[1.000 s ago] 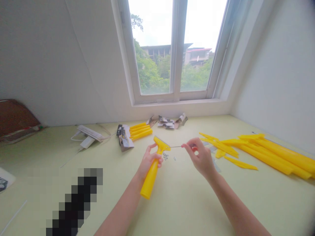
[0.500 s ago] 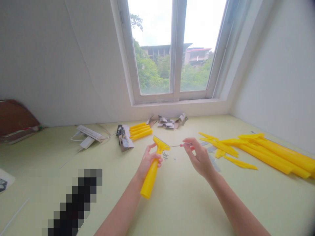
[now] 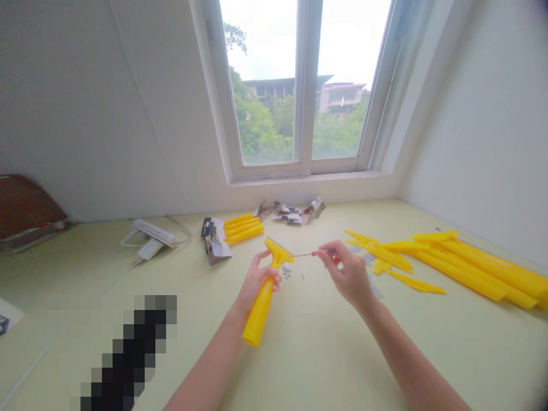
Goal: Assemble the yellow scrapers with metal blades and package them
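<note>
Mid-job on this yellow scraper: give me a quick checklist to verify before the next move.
1. Left hand gripping the yellow scraper: ok.
2. Right hand pinching the thin screwdriver: ok.
3. Screwdriver tip seated in a screw on the scraper head: cannot tell.
4. Small metal fasteners lying loose between the hands, within reach: ok.

Sloped white walls both sides, white dbl window btwn them, its sill just above pale green desk. Outside: green trees, bldgs behind, bright overcast sky. Soft daylight comes thru glass, room evenly lit.
</note>
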Demonstrator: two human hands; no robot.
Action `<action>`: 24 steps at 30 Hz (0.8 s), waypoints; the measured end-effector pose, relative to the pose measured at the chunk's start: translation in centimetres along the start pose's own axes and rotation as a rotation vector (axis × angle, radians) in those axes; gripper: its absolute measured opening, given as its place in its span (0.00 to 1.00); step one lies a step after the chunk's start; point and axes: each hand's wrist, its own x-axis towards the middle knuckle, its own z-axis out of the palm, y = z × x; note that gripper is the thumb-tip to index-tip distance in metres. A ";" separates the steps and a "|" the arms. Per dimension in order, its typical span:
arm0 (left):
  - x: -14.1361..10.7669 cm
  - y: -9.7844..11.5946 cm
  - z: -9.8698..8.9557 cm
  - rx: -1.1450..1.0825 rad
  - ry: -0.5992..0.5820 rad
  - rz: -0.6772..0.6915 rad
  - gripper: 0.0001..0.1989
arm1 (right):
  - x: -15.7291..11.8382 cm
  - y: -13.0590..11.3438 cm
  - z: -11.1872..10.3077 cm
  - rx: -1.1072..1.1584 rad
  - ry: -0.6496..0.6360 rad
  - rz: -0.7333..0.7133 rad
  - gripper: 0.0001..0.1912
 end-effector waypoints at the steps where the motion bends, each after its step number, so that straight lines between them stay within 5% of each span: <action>1: 0.0 0.0 0.0 -0.002 0.001 -0.001 0.26 | 0.0 0.0 0.0 -0.005 -0.003 0.005 0.10; 24: 0.2 -0.2 -0.3 -0.017 0.023 -0.010 0.27 | 0.1 0.3 0.0 0.047 -0.025 -0.008 0.09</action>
